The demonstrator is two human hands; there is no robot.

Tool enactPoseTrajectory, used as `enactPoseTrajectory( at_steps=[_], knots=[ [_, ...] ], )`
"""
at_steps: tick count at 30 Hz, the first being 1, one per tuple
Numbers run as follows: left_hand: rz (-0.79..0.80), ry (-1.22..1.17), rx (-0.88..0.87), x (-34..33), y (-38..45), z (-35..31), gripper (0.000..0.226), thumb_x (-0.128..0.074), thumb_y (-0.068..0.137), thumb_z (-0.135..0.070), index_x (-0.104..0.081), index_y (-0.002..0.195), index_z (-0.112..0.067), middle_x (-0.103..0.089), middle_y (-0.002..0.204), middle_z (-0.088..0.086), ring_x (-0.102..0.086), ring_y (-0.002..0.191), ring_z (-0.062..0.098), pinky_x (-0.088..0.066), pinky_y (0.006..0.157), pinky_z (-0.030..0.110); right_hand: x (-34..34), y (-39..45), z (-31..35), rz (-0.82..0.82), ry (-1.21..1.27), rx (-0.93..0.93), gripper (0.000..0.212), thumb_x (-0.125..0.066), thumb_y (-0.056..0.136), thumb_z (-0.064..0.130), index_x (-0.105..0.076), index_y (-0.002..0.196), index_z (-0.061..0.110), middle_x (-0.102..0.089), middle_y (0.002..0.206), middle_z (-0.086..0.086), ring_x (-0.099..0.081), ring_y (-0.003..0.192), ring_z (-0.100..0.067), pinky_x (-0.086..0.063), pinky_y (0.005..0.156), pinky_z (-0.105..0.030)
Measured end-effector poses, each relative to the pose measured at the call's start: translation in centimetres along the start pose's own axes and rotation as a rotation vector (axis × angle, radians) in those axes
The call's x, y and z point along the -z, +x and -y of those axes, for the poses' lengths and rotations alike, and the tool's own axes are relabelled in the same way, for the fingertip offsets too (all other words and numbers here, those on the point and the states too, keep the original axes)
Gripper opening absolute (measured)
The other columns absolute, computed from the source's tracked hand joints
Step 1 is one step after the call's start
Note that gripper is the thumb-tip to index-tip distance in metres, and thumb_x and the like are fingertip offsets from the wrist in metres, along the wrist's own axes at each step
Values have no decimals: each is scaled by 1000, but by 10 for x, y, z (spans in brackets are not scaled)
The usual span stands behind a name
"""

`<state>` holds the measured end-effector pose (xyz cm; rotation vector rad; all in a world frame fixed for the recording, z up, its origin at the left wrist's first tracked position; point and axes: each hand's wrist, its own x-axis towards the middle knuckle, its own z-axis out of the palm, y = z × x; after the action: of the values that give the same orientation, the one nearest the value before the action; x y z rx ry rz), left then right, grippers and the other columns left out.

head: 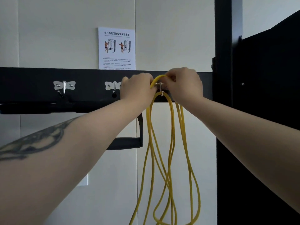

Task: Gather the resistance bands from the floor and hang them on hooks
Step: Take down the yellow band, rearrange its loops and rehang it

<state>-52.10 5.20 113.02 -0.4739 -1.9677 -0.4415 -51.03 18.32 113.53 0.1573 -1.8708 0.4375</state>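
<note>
The hanging step looks underway: both arms reach up and forward, the left hand (138,87) and right hand (184,83) each with a pinching grip on the yellow resistance band (172,127) over the metal hook (160,87), where 1 loop already sits, so next the raised strand must drop behind the tip.

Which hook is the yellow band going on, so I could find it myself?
Find the long black bar across the white wall, under the paper poster. Three silver hooks sit along it. Yours is the hook farthest right, nearest the tall black post. It is the only one between the left hand and right hand, with the yellow band looped over it and hanging down.
</note>
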Motion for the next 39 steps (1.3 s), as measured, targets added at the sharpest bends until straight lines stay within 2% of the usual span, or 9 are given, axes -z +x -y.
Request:
enactPoseTrajectory(
  at_steps=[5,8,11,13,16,19,25,29,39],
  knots=[
    [63,-291,53,10,-16,2,12,-63,90,-33,-71,95,-27,-70,86,-5,-65,88,18,-49,94,47,11,-27,-9,30,85,20,21,-58,94,39,-72,96,23,-67,77,6,-61,65,-9,-50,58,-24],
    [50,-177,40,-1,-49,-3,13,-60,92,-37,-70,96,-29,-69,88,-8,-61,96,18,-33,103,38,7,-58,-17,69,115,1,21,-58,94,38,-72,97,23,-69,81,5,-64,71,-12,-55,65,-29],
    [-11,-93,13,-14,-84,-11,20,-55,94,-40,-67,106,-28,-66,93,-10,-54,101,16,-28,91,32,-2,-89,-26,120,175,-90,16,-56,96,34,-68,94,23,-68,83,5,-65,74,-12,-58,72,-32],
    [52,-209,60,-19,-104,-14,19,-57,94,-37,-68,104,-25,-64,86,-10,-58,89,11,-40,90,31,-5,-109,-31,156,239,-142,13,-55,97,32,-64,93,24,-69,85,4,-67,75,-11,-58,73,-30],
    [118,-383,146,-24,-127,-13,14,-57,95,-29,-66,101,-21,-64,85,-8,-61,76,7,-53,74,23,-4,-137,-34,246,337,-181,13,-51,99,30,-58,101,20,-69,83,2,-68,68,-8,-56,62,-20],
    [220,-482,255,-29,-149,-9,12,-54,97,-27,-62,101,-18,-68,85,-3,-66,68,10,-50,61,18,-3,-161,-37,378,385,-183,17,-49,100,29,-57,101,15,-67,76,-3,-65,55,-15,-54,51,-24],
    [299,-520,326,-36,-174,0,12,-55,97,-26,-64,98,-17,-62,77,-4,-59,64,12,-48,60,24,-2,-181,-43,646,438,-187,26,-53,96,31,-63,92,8,-70,71,-8,-65,49,-20,-52,51,-31],
    [205,-542,338,-29,-159,-3,11,-57,96,-25,-65,101,-20,-67,83,-2,-64,69,13,-55,66,29,1,-158,-36,575,401,-132,12,-56,92,23,-64,90,15,-71,74,-1,-70,57,-14,-60,66,-40],
    [122,-443,255,-7,-101,-16,9,-56,96,-26,-63,99,-21,-69,85,0,-67,77,16,-56,69,31,11,-104,-16,376,311,-105,15,-50,97,24,-63,98,16,-70,79,1,-70,64,-14,-61,70,-41]
  ],
)
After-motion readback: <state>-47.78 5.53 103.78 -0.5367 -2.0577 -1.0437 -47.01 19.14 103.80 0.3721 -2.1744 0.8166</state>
